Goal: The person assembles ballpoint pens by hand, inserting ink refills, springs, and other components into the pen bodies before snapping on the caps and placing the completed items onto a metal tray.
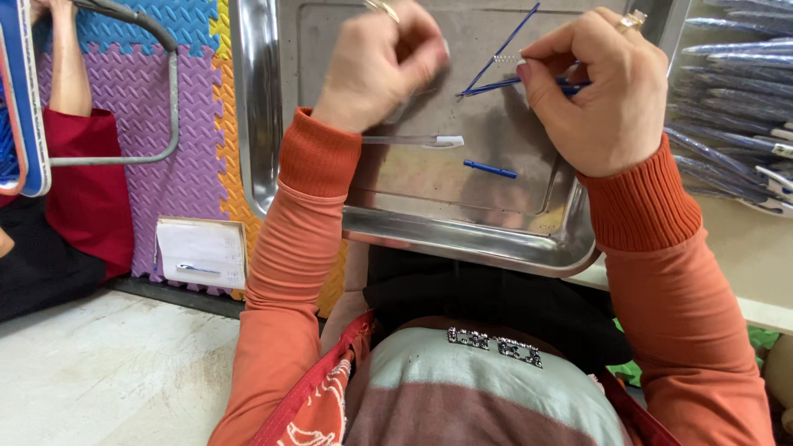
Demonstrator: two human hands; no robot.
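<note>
Foam floor mat (157, 165), purple, blue and orange interlocking tiles, fills the left of my view; a second person in a red sleeve (78, 140) sits there beside a grey metal tube frame (169, 107). Pale surface (743, 248) runs under the right edge.

Steel tray (462, 235), shallow and shiny, sits against the wearer's lap. At far right, a stack of bagged blue pens (727, 99).

Left hand (376, 70) hovers over the tray's upper left, fingers curled in; what its grip holds is hidden from me, cannot tell. Right hand (603, 91) is pinched narrow on thin blue refills (496, 84) and, at the fingertips, a tiny metal spring (505, 59).

On the tray floor: a clear pen barrel (413, 141) with white end, lying flat just below the left hand; a short blue piece (490, 169) lower down, apart from both hands.

Handling, my judgement: refills are light, thin and whippy, best taken near the tip end for control. The spring is featherlight, easily crushed or flicked away; pinch it by its sides, gently. Barrel is stiff, smooth, likely to roll on the steel.
</note>
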